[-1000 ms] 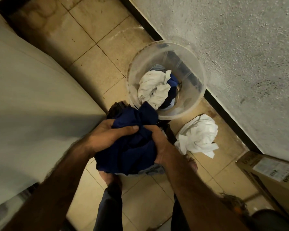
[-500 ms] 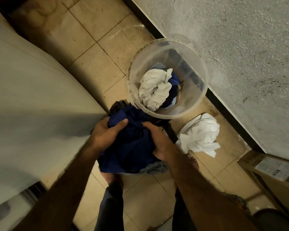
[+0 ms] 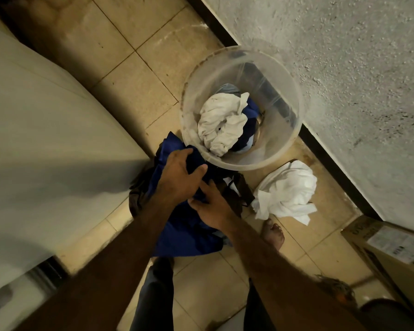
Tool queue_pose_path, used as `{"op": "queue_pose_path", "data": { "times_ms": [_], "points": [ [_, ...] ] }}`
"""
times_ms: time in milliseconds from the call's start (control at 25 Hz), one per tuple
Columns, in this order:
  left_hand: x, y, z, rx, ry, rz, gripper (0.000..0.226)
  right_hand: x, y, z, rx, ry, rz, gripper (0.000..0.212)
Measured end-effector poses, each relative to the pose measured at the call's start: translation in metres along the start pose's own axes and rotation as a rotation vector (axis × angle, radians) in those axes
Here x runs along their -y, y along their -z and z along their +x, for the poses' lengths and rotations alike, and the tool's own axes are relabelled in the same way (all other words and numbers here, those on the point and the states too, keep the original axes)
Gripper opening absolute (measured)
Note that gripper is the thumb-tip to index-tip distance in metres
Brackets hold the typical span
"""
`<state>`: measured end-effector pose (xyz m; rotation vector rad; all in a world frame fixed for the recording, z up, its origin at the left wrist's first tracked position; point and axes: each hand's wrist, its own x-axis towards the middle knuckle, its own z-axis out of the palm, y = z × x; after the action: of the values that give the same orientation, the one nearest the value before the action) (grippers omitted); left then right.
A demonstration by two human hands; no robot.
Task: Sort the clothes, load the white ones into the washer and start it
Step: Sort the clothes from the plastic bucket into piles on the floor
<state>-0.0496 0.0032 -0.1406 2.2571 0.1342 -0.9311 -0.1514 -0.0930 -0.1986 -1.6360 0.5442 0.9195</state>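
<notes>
My left hand [image 3: 178,174] grips a dark blue garment [image 3: 182,235], a fold of it bunched between thumb and fingers. The garment lies on a pile of dark clothes [image 3: 139,194] on the floor beside the washer [image 3: 46,139]. My right hand [image 3: 210,207] rests flat on the same garment, fingers straight and spread. A clear plastic bucket [image 3: 294,134] just beyond my hands holds a crumpled white garment [image 3: 222,123] on top of blue and grey clothes. Another white garment [image 3: 287,189] lies bunched on the floor tiles to the right.
A rough grey wall [image 3: 344,68] with a dark skirting runs along the right. A cardboard box [image 3: 392,249] stands at the lower right. My bare foot [image 3: 274,234] is on the tiles between the dark pile and the white garment.
Both hands carried the blue garment down and forward onto the dark pile by the bucket. My right hand's fingers went from gripping the cloth to lying flat on it.
</notes>
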Motion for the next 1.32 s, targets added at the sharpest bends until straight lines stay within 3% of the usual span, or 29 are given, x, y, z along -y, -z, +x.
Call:
{"op": "queue_pose_path", "data": {
  "times_ms": [80, 200, 320, 400, 560, 760, 1040, 1320],
  "points": [
    [-0.012, -0.006, 0.007, -0.022, -0.108, 0.219, 0.071, -0.010, -0.012, 0.007, 0.074, 0.048, -0.179, 0.079],
    [-0.017, -0.018, 0.029, 0.045, -0.245, 0.560, 0.085, -0.024, -0.021, 0.021, 0.159, -0.021, -0.339, 0.081],
    [-0.001, -0.033, 0.051, 0.196, -0.191, 0.776, 0.103, -0.029, -0.017, 0.035, 0.202, -0.078, -0.371, 0.076],
    [0.008, -0.042, 0.054, 0.218, -0.190, 0.814, 0.104, -0.015, 0.000, 0.033, 0.186, -0.077, -0.349, 0.061],
    [0.000, -0.061, 0.064, 0.229, -0.054, 0.624, 0.091, 0.020, 0.078, 0.008, -0.106, 0.078, -0.399, 0.021],
    [-0.006, -0.072, 0.072, 0.243, 0.019, 0.683, 0.065, 0.044, 0.162, 0.042, -0.451, 0.132, -0.265, 0.031],
    [-0.009, -0.070, 0.068, 0.241, 0.020, 0.673, 0.061, 0.015, 0.144, 0.167, 0.009, -0.059, -0.549, 0.044],
    [-0.014, -0.069, 0.066, 0.230, 0.032, 0.674, 0.067, 0.006, 0.130, 0.201, 0.093, -0.115, -0.502, 0.052]
  ]
}}
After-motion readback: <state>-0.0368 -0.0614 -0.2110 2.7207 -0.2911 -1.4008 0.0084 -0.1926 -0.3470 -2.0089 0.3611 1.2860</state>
